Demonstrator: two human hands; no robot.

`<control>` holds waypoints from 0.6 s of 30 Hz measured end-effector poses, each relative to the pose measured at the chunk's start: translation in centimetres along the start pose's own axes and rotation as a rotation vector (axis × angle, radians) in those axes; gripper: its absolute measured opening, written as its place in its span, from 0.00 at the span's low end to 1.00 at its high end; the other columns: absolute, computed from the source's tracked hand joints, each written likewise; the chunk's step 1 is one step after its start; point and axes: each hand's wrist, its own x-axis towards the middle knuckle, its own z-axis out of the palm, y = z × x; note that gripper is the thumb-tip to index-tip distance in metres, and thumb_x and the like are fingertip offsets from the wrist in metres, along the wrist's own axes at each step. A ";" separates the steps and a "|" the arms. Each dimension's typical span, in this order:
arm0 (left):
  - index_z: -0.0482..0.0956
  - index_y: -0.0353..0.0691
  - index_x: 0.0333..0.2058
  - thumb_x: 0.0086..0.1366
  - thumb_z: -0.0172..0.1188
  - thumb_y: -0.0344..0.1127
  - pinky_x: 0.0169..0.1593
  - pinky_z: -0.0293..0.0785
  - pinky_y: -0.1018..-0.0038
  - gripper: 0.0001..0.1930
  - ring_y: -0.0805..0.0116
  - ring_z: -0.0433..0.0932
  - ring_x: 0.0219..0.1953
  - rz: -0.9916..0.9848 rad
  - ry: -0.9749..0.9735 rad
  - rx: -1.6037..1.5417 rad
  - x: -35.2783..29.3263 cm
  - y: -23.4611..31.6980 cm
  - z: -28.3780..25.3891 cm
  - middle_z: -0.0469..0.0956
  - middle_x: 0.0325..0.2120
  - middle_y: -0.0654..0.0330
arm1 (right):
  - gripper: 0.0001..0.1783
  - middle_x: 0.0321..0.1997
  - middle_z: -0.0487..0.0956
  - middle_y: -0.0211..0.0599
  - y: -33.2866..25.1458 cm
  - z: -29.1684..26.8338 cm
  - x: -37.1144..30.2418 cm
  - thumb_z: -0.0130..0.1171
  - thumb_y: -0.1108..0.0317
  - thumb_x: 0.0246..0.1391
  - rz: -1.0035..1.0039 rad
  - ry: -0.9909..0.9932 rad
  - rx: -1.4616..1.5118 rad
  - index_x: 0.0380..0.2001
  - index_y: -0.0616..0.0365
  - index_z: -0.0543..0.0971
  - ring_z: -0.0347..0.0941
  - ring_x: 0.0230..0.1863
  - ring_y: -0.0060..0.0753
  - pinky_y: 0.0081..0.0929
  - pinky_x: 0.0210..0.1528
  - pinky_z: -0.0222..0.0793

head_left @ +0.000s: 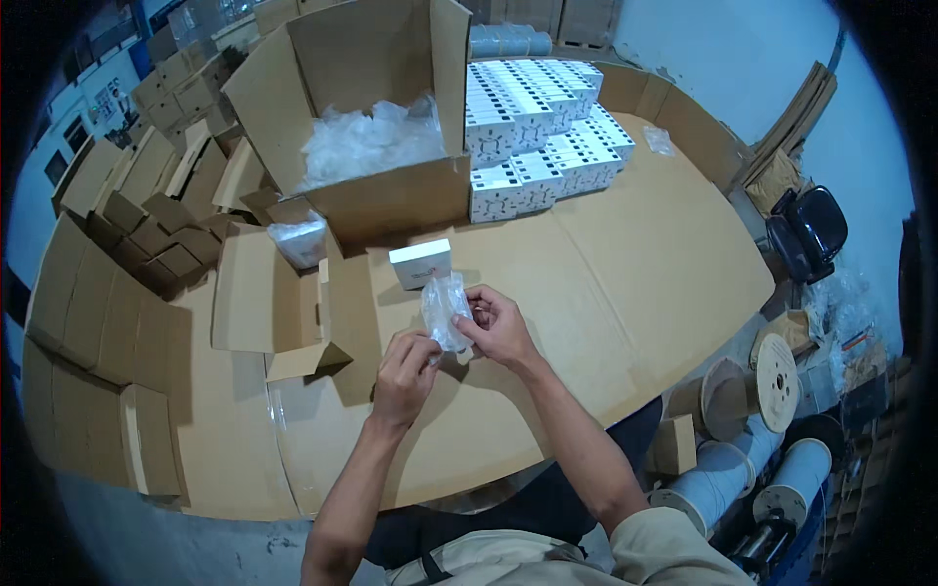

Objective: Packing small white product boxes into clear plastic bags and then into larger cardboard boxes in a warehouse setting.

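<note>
Between my two hands is a clear plastic bag (446,311), held above the cardboard-covered table. My left hand (405,369) pinches its lower left edge with curled fingers. On the other side, my right hand (495,325) grips the bag between thumb and fingers. What lies inside the bag, if anything, I cannot make out. Just beyond it a small white box (420,262) stands on the table. To the left, an open cardboard carton (256,303) has a plastic-wrapped white item (299,240) at its far end.
A large open carton (391,200) full of clear plastic bags (376,139) stands at the back. Beside it are stacked white printed boxes (542,137). Folded cartons (107,303) line the left. A loose bag (660,141) lies far right; cable spools (775,383) stand below the table's right edge.
</note>
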 end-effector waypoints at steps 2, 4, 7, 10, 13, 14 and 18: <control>0.78 0.36 0.32 0.51 0.68 0.16 0.41 0.79 0.70 0.11 0.63 0.81 0.40 -0.144 -0.014 -0.070 -0.1 0.1 0.0 0.79 0.34 0.57 | 0.13 0.31 0.79 0.30 0.2 -0.5 -0.1 0.65 0.73 0.57 0.107 -0.014 -0.001 0.42 0.66 0.76 0.74 0.29 0.15 0.18 0.28 0.72; 0.77 0.35 0.33 0.53 0.66 0.16 0.42 0.78 0.73 0.11 0.67 0.80 0.40 -0.346 -0.052 -0.184 -0.3 0.0 -0.3 0.78 0.35 0.58 | 0.12 0.30 0.79 0.30 0.2 -0.7 -0.2 0.65 0.74 0.58 0.122 0.000 -0.010 0.42 0.66 0.76 0.74 0.29 0.14 0.17 0.29 0.72; 0.74 0.34 0.35 0.57 0.64 0.16 0.43 0.75 0.78 0.10 0.74 0.77 0.41 -0.614 0.005 -0.509 -0.7 -1.4 -0.2 0.77 0.37 0.60 | 0.10 0.29 0.79 0.30 0.2 -0.6 0.1 0.63 0.75 0.59 0.094 0.033 -0.031 0.42 0.66 0.76 0.74 0.29 0.14 0.16 0.32 0.72; 0.69 0.34 0.36 0.61 0.62 0.17 0.47 0.71 0.83 0.11 0.76 0.75 0.43 -0.636 0.029 -0.710 -1.1 -3.2 -0.5 0.75 0.39 0.60 | 0.10 0.30 0.79 0.30 -0.3 -0.5 0.2 0.61 0.76 0.60 0.067 0.050 -0.050 0.43 0.66 0.76 0.75 0.29 0.15 0.17 0.32 0.72; 0.71 0.34 0.39 0.63 0.61 0.20 0.48 0.72 0.80 0.09 0.76 0.75 0.44 -0.642 0.129 -0.891 -0.4 -1.9 -0.1 0.76 0.42 0.59 | 0.10 0.30 0.80 0.31 0.5 -0.4 0.2 0.61 0.76 0.60 0.022 0.036 -0.061 0.44 0.67 0.76 0.75 0.30 0.15 0.18 0.32 0.72; 0.73 0.34 0.40 0.64 0.62 0.23 0.47 0.73 0.79 0.08 0.76 0.75 0.42 -0.645 0.163 -0.858 0.1 -1.2 0.2 0.77 0.42 0.59 | 0.11 0.31 0.80 0.31 0.8 -0.2 0.2 0.61 0.76 0.60 -0.031 0.033 -0.065 0.45 0.67 0.76 0.75 0.30 0.16 0.19 0.32 0.72; 0.77 0.34 0.43 0.69 0.63 0.33 0.42 0.75 0.75 0.10 0.77 0.75 0.36 -0.791 0.011 -0.646 0.7 -2.6 0.9 0.80 0.36 0.61 | 0.12 0.30 0.80 0.30 1.1 0.4 0.1 0.60 0.76 0.60 -0.034 -0.050 -0.138 0.46 0.67 0.75 0.74 0.30 0.15 0.19 0.32 0.71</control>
